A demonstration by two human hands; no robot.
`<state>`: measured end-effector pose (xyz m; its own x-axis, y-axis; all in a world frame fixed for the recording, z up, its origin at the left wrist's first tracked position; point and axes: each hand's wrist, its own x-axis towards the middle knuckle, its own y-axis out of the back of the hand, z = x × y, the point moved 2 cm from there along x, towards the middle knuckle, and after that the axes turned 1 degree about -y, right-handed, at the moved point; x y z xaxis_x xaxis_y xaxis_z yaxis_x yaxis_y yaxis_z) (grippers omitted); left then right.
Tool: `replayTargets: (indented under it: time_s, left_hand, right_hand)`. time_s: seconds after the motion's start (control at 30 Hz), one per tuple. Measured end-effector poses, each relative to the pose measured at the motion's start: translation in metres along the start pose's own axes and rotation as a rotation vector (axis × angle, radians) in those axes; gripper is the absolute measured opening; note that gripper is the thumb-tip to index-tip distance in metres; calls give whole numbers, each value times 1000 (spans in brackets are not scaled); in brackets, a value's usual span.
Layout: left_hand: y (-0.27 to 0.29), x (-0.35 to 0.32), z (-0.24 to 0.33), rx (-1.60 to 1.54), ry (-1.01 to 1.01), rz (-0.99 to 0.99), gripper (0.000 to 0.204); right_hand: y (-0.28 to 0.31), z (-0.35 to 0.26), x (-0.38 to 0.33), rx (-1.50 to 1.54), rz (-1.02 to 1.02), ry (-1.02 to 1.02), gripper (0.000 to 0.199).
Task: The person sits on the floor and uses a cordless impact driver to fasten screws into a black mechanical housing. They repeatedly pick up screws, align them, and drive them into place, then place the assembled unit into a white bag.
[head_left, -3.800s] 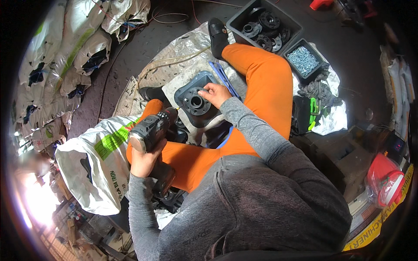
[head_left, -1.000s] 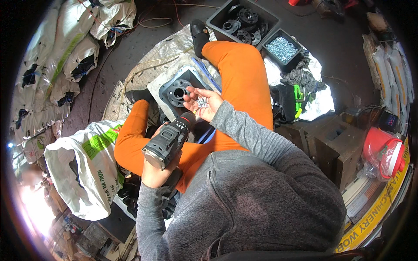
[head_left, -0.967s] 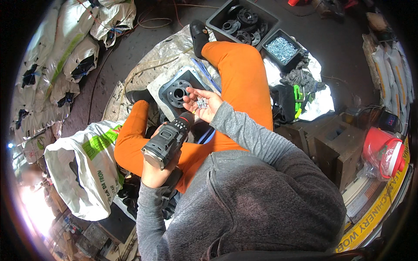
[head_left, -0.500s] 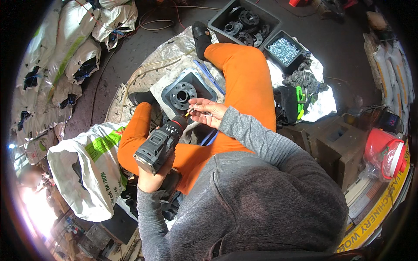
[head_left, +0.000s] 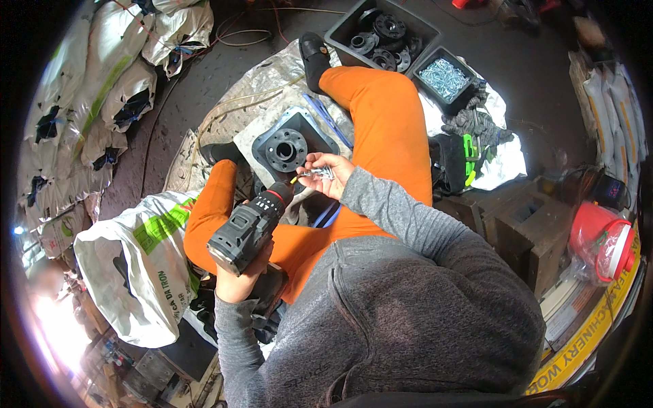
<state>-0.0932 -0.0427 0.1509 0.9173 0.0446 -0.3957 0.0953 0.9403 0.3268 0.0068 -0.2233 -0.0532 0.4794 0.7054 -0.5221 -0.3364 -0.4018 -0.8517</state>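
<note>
My left hand (head_left: 237, 280) grips a black and grey cordless drill (head_left: 243, 231) with a red ring near its chuck, pointed away from me. Several silver screws (head_left: 325, 173) lie in my right hand (head_left: 335, 170), whose fingers curl round them close to the yellowish bit tip (head_left: 295, 179). Whether a screw sits on the bit is too small to tell. Just beyond the hands, between my legs, a black round flange (head_left: 284, 151) with a central hub and bolt holes rests in a dark square-shaped housing (head_left: 325, 139).
A grey bin (head_left: 423, 28) of black flanges stands at the far side, beside a smaller box (head_left: 465, 94) full of screws. Gloves (head_left: 476, 122) lie to the right. An open white sack (head_left: 119, 272) stands left; full sacks (head_left: 102, 61) line the far left. A red-and-white container (head_left: 602, 238) is at right.
My right hand has turned slightly, and more of the screws in it now show. The drill has stayed almost in place, its bit still by my right fingertips.
</note>
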Motion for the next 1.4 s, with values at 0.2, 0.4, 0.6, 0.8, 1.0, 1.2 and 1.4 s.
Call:
replayTargets:
  time_s: [0.2, 0.4, 0.6, 0.8, 1.0, 1.2, 1.4]
  left_hand:
    - [7, 1, 1, 94, -61, -8, 59]
    - [5, -8, 0, -38, 134, 11, 61]
    - [3, -8, -1, -22, 157, 27, 60]
    - [11, -4, 0, 314, -134, -13, 52]
    - [7, -4, 11, 485, -175, -45, 52]
    - [6, -6, 17, 518, -140, -88, 53]
    - [8, 0, 1, 315, -38, 2, 54]
  right_hand:
    - [3, 7, -9, -167, -1, -243, 41]
    - [-6, 19, -12, -80, 14, -257, 24]
    - [-8, 26, -14, -69, 97, -249, 20]
    - [-11, 27, -16, -158, 122, -245, 18]
    - [-10, 37, -9, -196, 168, -251, 18]
    - [-9, 46, -2, -188, 171, -246, 17]
    - [-12, 49, 7, -122, 155, -270, 19]
